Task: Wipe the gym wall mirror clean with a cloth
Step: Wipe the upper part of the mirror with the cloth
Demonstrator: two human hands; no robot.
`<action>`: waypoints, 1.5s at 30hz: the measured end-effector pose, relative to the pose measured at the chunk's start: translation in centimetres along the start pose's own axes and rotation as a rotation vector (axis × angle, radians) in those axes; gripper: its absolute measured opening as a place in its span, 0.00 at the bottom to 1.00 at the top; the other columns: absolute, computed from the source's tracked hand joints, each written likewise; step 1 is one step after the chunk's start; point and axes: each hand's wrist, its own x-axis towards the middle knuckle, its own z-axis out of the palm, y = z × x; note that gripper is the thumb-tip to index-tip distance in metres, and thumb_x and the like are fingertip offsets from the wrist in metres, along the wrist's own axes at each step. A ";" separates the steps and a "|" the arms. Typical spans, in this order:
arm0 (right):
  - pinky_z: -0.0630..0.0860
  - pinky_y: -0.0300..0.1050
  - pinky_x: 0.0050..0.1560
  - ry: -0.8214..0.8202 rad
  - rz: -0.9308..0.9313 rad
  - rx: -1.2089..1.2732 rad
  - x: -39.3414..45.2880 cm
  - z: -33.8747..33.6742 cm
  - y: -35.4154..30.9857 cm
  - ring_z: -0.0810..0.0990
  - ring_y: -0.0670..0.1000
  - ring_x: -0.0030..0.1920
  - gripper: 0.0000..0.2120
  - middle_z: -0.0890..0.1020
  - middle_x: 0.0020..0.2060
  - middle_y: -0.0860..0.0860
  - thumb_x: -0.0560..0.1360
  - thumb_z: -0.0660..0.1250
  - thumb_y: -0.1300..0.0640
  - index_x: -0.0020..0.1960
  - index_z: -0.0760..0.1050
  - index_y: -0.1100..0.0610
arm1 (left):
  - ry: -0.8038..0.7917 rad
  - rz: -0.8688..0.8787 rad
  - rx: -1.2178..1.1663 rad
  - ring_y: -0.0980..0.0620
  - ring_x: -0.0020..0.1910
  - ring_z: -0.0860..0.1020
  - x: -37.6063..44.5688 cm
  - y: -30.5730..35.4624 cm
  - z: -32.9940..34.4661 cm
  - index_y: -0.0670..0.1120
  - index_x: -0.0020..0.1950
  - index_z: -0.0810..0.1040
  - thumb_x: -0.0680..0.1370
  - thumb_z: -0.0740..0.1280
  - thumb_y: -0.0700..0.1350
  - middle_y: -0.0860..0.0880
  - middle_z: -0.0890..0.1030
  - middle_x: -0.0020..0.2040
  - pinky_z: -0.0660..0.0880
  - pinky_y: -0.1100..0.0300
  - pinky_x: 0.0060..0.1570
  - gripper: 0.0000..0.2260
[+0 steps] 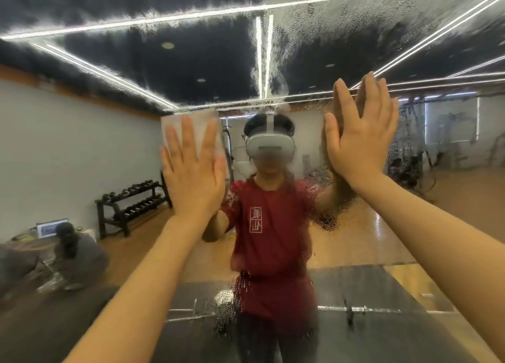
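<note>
The wall mirror (82, 144) fills the whole view, and I stand close in front of it. Water droplets and streaks (300, 43) cover its upper part and run down the middle. My left hand (191, 176) lies flat with fingers spread, pressing a pale grey cloth (191, 122) against the glass at head height. The cloth's top edge and corners show above my fingers. My right hand (358, 144) rests flat on the glass further right and a little higher, holding nothing, and meets its own reflection.
Everything else is reflection from behind me. A dumbbell rack (131, 201) stands by the left wall and a person crouches (73, 253) at lower left. A barbell (355, 309) lies on a dark mat, with gym machines (410, 157) at the right.
</note>
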 end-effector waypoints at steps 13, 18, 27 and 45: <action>0.44 0.56 0.76 0.025 -0.008 0.024 0.0 0.2 0.0 0.54 0.60 0.78 0.25 0.60 0.78 0.59 0.82 0.55 0.45 0.78 0.62 0.49 | -0.087 0.830 0.182 0.39 0.80 0.51 -1.3 1.2 0.5 0.58 0.80 0.57 0.84 0.48 0.57 0.44 0.55 0.81 0.51 0.40 0.76 0.23; 0.46 0.57 0.76 0.065 -0.018 0.036 0.1 0.4 0.1 0.56 0.60 0.78 0.24 0.62 0.77 0.60 0.82 0.55 0.45 0.77 0.64 0.50 | 0.019 0.592 0.141 0.40 0.80 0.48 10.6 4.2 -1.7 0.57 0.81 0.50 0.84 0.46 0.57 0.44 0.51 0.81 0.46 0.41 0.77 0.24; 0.43 0.55 0.76 0.074 -0.018 0.014 0.0 0.5 0.1 0.56 0.60 0.78 0.25 0.62 0.77 0.59 0.82 0.55 0.45 0.77 0.65 0.50 | 0.085 0.511 0.113 0.40 0.80 0.51 9.5 6.6 -0.7 0.56 0.81 0.55 0.84 0.48 0.56 0.44 0.54 0.81 0.49 0.43 0.76 0.24; 0.58 0.63 0.70 0.010 -0.106 0.080 7.4 -2.8 7.4 0.60 0.64 0.74 0.25 0.60 0.76 0.63 0.81 0.55 0.47 0.76 0.65 0.51 | 0.039 0.197 0.034 0.42 0.80 0.43 7.2 10.5 0.1 0.60 0.81 0.46 0.83 0.43 0.58 0.46 0.48 0.82 0.43 0.43 0.77 0.25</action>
